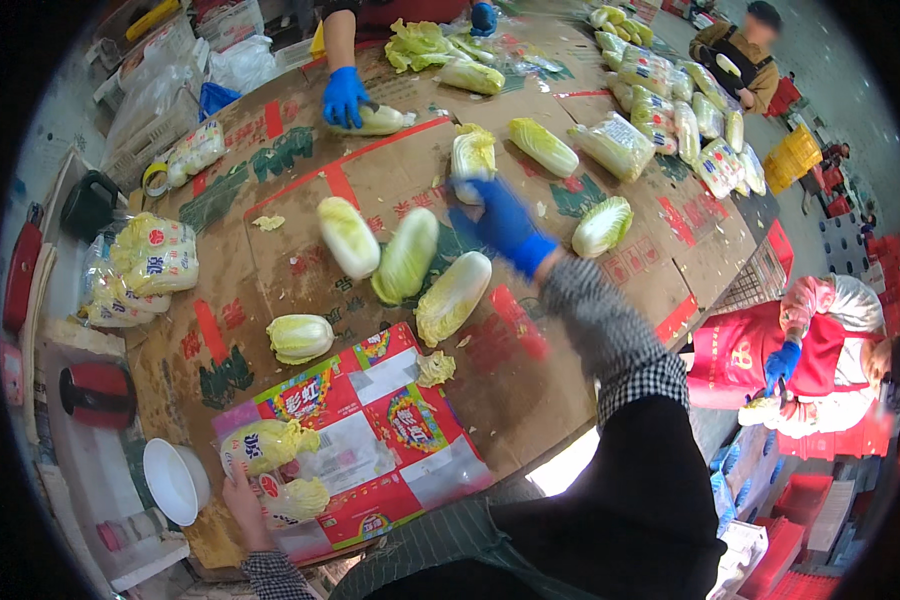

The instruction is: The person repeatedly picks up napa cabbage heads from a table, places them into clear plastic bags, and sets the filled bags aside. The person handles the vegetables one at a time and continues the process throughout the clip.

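Observation:
My bare left hand (244, 504) holds the edge of a printed clear plastic bag (268, 491) with napa cabbages inside. One cabbage (262, 444) shows leafy tips at the bag's mouth, and a second cabbage (300, 501) lies beside it. Beneath them is a flattened red printed carton (379, 517). My right hand (501, 223), in a blue glove and blurred, is at the near end of a napa cabbage (474, 154); its grip is unclear. Between my hands lie several loose cabbages, among them a pale one (349, 238), a greener one (406, 255) and a long one (454, 298).
Cardboard sheets (270, 300) cover the table. Across it, a co-worker's blue-gloved hand (345, 97) touches a cabbage (375, 120). Bagged cabbages (652, 112) are piled at the far right; more bags (157, 255) and a white bowl (176, 480) are left. Another person (787, 360) stands right.

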Available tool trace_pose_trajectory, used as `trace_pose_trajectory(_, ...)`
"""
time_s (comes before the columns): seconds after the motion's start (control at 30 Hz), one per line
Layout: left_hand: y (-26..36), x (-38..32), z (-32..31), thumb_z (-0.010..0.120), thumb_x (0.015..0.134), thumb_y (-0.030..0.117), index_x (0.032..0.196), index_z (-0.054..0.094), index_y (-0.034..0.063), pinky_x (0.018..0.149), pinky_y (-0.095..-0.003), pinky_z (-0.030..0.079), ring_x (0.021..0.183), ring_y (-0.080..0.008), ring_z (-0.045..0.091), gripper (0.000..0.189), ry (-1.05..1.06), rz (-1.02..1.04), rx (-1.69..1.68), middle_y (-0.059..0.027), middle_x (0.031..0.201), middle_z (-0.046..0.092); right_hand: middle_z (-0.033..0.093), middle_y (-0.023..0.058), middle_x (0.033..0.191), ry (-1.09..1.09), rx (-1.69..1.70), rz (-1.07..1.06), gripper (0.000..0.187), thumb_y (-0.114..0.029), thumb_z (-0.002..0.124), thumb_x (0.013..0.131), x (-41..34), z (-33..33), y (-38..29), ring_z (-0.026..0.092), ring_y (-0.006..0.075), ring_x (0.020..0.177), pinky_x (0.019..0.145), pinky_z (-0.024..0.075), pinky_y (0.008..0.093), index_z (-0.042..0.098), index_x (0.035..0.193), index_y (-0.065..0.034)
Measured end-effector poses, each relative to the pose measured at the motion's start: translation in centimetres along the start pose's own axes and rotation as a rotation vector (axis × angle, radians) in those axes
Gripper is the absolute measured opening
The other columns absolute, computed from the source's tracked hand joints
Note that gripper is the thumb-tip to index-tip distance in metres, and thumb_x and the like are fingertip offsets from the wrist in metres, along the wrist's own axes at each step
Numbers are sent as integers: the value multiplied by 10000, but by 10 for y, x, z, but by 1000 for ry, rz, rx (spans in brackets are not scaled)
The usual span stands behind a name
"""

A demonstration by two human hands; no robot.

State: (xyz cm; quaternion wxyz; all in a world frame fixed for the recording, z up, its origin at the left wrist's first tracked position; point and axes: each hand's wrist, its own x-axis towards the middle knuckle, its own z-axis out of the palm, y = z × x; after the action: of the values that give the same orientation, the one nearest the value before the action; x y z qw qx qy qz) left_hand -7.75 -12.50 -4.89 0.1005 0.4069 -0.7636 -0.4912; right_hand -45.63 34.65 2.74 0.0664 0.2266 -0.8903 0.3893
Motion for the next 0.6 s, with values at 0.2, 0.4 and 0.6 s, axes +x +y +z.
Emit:
trace_pose_trajectory(0.2, 3, -9, -3, 511, 984, 356, 981, 610, -47, 556, -256, 431, 664, -101, 538, 415, 1, -31, -61, -44, 805, 605, 317, 266, 1458, 129, -657, 540, 1004, -518, 725, 678, 98, -70, 163, 312, 388, 1358, 1107, 309, 432, 296, 1451, -42)
trace_pose_trajectory(0.4, 8, -12, -2, 513, 982, 339, 956, 603, -31, 524, -242, 389, 622, -77, 501, 382, 58, -50, 77, -9, 768, 575, 581, 196, 1238, 140, -499, 659, 950, -481, 809, 625, 107, -75, 198, 580, 353, 1110, 951, 451, 457, 412, 1364, -34)
trace_pose_trajectory(0.6, 12, -12, -1, 516, 969, 378, 1022, 640, -12, 548, -250, 427, 638, -74, 525, 413, 45, -202, 40, -14, 811, 617, 650, 53, 1089, 466, 677, 458, 487, -322, 734, 814, 83, -101, 109, 644, 181, 922, 766, 522, 315, 585, 1194, -55)
